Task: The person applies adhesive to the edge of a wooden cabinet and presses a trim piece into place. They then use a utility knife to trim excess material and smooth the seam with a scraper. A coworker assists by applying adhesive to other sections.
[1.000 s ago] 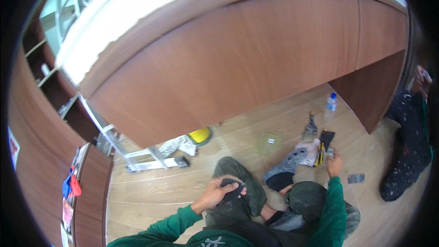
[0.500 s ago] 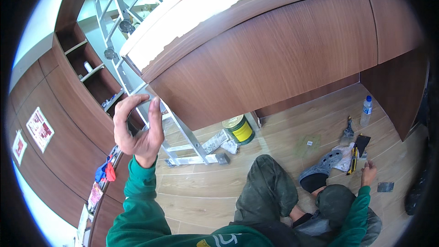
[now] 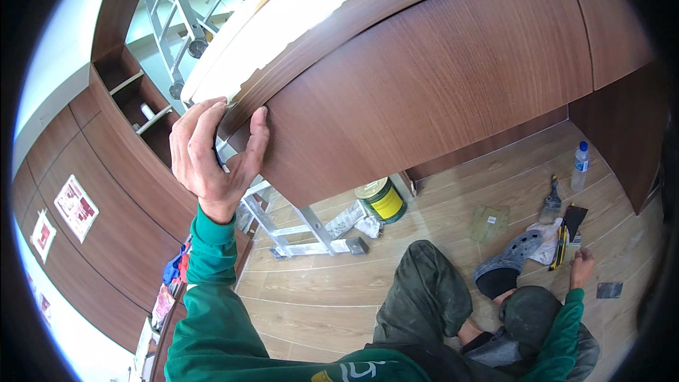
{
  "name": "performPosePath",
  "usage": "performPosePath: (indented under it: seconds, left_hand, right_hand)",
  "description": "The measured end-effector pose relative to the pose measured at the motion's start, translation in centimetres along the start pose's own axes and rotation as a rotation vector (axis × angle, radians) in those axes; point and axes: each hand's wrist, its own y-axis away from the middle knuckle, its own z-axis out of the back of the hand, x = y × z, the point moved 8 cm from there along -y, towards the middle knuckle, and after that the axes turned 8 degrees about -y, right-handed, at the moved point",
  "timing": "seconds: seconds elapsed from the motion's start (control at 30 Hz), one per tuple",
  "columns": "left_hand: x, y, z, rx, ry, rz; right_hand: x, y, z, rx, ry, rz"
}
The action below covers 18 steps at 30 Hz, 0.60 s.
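My left hand [image 3: 216, 159] is at the left end of a brown wood-grain counter [image 3: 424, 92]. Its fingers bend over the corner of the rim and its thumb lies against the front panel. White material with a ragged border covers part of the counter's top rim. Low on the right, my right hand [image 3: 582, 267] is by the floor with its fingers drawn together; anything in them is too small to make out. Just beyond it lie a black-and-yellow utility knife [image 3: 559, 246], a black flat piece [image 3: 576, 219] and a crumpled white cloth [image 3: 543, 240].
An aluminium ladder [image 3: 311, 230] stands behind the counter's left end. Beside its foot is a green-and-yellow can [image 3: 385, 201]. A paintbrush [image 3: 552, 201], a water bottle [image 3: 580, 168], a greenish translucent sheet [image 3: 489, 223] and a small dark square [image 3: 609, 290] are on the floor.
My left hand has gone from hovering in front of the ladder to the counter's corner, its fingers now around the rim. The view has shifted slightly; my right hand stays beside the tools.
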Motion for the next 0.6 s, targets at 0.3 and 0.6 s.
performPosePath:
  seconds: [0.3,0.6]
  left_hand:
    - [-0.7,-1.2,-0.5,-0.011,0.038,-0.005]
    - [-0.1,-0.7,0.5,-0.01,0.055,0.026]
  right_hand:
    - [0.8,0.5,0.0,-0.026,-0.018,-0.016]
    - [2.6,0.9,2.3,-0.164,0.445,0.111]
